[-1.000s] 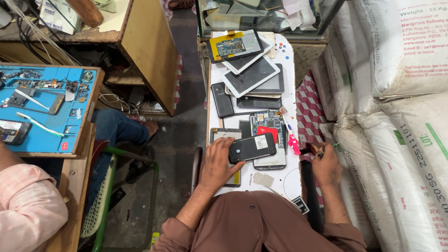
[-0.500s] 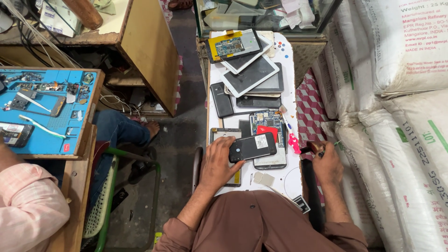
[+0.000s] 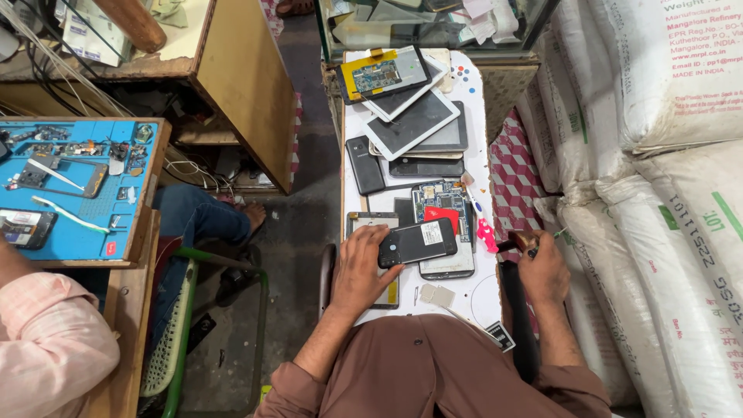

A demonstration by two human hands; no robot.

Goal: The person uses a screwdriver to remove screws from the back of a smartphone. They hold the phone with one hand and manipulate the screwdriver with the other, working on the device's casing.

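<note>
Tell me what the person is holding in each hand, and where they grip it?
The left hand grips a black rectangular phone by its left end. The right hand holds a small dark tool by its handle end.

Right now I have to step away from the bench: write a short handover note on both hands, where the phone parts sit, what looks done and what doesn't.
Left hand: holds the black phone, back side up, over the narrow white table.
Right hand: off the table's right edge, gripping a small dark tool; its kind is unclear.
Under the phone: an opened device with its circuit board exposed and a red part on it.
Further up: a stack of tablets and another black phone.
Done: one device is open. Left: the held phone looks closed, tool not on it.
</note>
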